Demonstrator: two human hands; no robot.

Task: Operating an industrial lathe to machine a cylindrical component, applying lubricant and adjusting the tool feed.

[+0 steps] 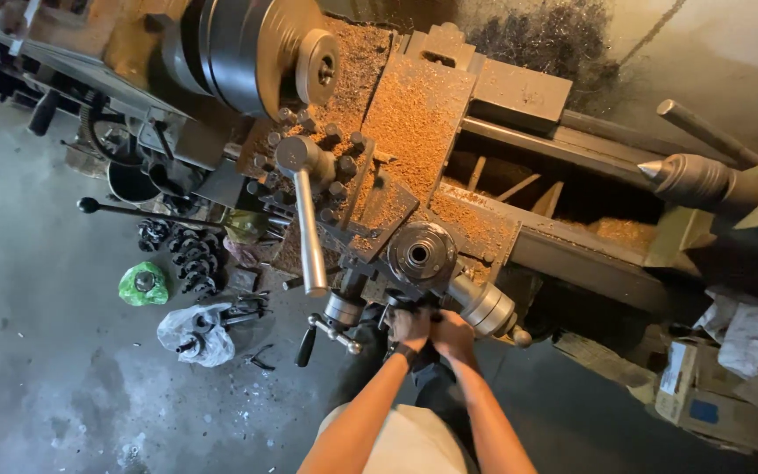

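I look down on a metal lathe covered in brown chips (pixel 414 114). My left hand (pixel 409 326), with a dark band at the wrist, and my right hand (pixel 454 337) are pressed together, both closed around a small dark handle (pixel 407 303) at the front of the carriage. Just above them sits a round steel dial (pixel 421 253), and a ribbed steel cylinder (pixel 487 307) sticks out to their right. A long steel lever (pixel 310 237) hangs from the tool post at the left. What exactly lies under my fingers is hidden.
The big chuck (pixel 247 53) is at the top left, the pointed tailstock centre (pixel 682 174) at the right. On the concrete floor lie a green bag (pixel 142 285), a white bag (pixel 196 335) and black ribbed parts (pixel 188 256). Cardboard boxes (pixel 704 395) stand at the lower right.
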